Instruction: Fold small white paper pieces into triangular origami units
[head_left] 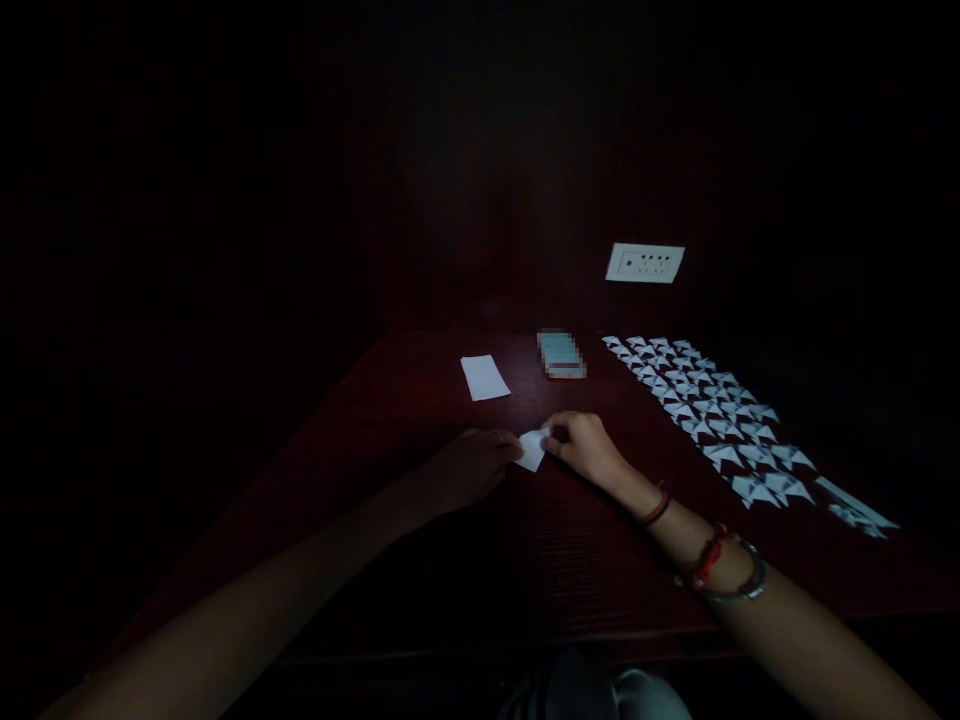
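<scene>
A small folded piece of white paper [532, 450] is held just above or on the dark red table [420, 385], between my two hands. My left hand [480, 462] pinches its left edge, fingers pointing right. On the other side, my right hand [585, 445] grips the upper right corner between thumb and fingers. Both hands are closed on the paper, and parts of its edges are hidden under the fingertips. Bracelets [712, 560] circle my right wrist and forearm.
Beyond my hands lies a stack of white paper [485, 378]. A pixelated, phone-shaped object [561, 354] is to its right. Several rows of folded white paper shapes [709, 406] cover the table's right side, with thin paper strips [855, 502] nearer me. A socket plate [645, 263] is on the wall.
</scene>
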